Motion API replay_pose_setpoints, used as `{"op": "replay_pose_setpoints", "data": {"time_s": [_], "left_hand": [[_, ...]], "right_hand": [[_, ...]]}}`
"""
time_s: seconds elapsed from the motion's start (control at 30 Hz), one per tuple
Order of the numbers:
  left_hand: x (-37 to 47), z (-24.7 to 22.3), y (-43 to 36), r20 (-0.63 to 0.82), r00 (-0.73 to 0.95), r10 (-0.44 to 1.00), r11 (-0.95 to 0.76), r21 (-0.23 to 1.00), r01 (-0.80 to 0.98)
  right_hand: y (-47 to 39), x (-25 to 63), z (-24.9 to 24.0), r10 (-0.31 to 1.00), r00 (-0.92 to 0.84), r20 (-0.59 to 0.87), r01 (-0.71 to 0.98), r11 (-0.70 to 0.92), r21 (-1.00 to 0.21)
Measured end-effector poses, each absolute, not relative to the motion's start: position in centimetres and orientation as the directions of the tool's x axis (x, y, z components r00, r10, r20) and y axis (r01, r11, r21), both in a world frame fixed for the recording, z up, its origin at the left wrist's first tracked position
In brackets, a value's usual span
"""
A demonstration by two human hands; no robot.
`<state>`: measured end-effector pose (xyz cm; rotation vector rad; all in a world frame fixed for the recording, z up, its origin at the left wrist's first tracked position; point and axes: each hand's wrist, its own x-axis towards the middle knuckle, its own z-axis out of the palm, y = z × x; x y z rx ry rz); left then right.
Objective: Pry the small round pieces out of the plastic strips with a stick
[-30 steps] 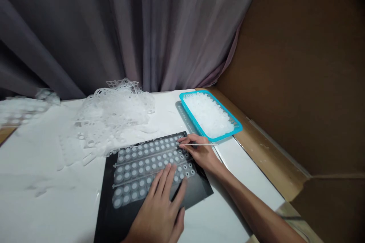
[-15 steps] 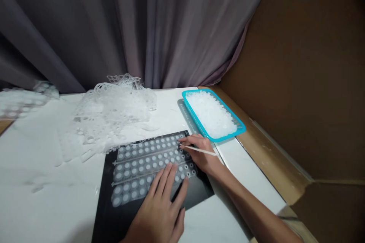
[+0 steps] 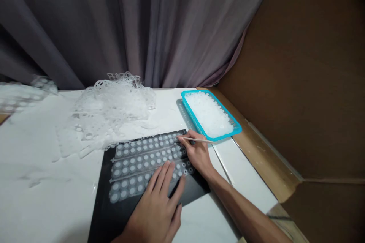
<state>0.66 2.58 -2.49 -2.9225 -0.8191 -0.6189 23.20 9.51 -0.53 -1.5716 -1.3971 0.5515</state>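
Note:
A translucent sheet of round white discs (image 3: 139, 165) lies in rows on a black board (image 3: 99, 197). Spread over the sheet's lower right part, the fingers of my left hand (image 3: 158, 201) rest flat on it. My right hand (image 3: 196, 150) pinches a thin white stick (image 3: 196, 139), whose tip meets the discs near the top right corner of the sheet. At the sheet's right end, several spots show dark centres instead of solid white. The contact under the stick's tip is too small to make out.
A turquoise basket (image 3: 225, 136) full of small white pieces (image 3: 209, 115) stands behind my right hand. Punched clear plastic sheets (image 3: 114, 106) are heaped at the back left of the white table (image 3: 42, 182). More dotted sheets (image 3: 23, 95) sit at the far left, before a grey curtain (image 3: 137, 26).
My right hand has shifted slightly, and the stick now lies flatter with its tip higher up at the top rows. My left hand stays on the sheet. The view has moved a little.

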Motion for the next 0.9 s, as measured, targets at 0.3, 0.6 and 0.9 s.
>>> {"op": "replay_pose_setpoints", "data": {"time_s": [0.3, 0.6, 0.9], "left_hand": [[0.7, -2.6, 2.4, 0.361, 0.774, 0.520, -0.845, 0.087, 0.527], [0.8, -2.7, 2.2, 0.313, 0.777, 0.546, -0.835, 0.127, 0.536], [0.9, -2.5, 2.2, 0.333, 0.763, 0.554, -0.829, 0.137, 0.542]], "right_hand": [[10.5, 22.7, -0.5, 0.935, 0.274, 0.225, 0.424, 0.093, -0.901], [10.6, 24.8, -0.7, 0.975, 0.095, 0.200, 0.424, 0.142, -0.895], [10.4, 24.8, 0.2, 0.982, 0.050, 0.181, 0.473, 0.136, -0.870]]}}
